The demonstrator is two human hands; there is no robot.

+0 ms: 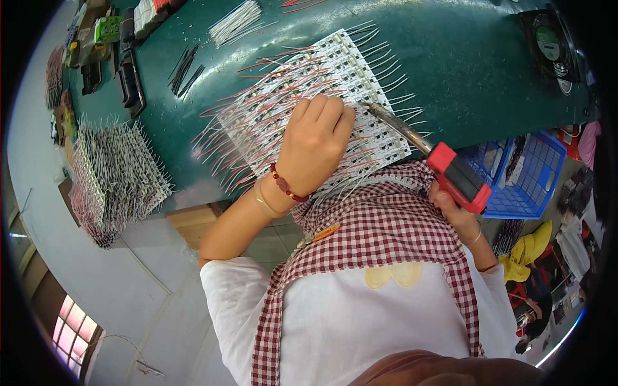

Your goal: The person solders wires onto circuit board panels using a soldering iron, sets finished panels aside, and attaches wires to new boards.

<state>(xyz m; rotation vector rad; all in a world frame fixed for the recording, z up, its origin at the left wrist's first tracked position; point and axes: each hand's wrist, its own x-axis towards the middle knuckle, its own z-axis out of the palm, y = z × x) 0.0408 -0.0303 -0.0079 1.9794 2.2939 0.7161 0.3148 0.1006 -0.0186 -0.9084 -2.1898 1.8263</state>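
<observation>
A white panel of small circuit boards (380, 138) lies slantwise on the green table, with red wires along its left side and white wires along its right. My left hand (315, 138) rests over the middle of the panel, fingers curled and closed; the hand itself hides what they pinch. In my right hand (454, 209) is a soldering iron (458, 179) with a red and black handle. Its metal shaft slants up and left, the tip at the boards just right of my left fingers. Several loose white wires (351, 183) trail over the panel's near edge by my apron.
A thick stack of wired boards (119, 174) stands at the table's left edge. Black wires (185, 71) and a bundle of white wires (235, 22) lie farther back. A black round-faced device (550, 45) sits at the far right. Blue baskets (524, 177) stand below the table's right edge.
</observation>
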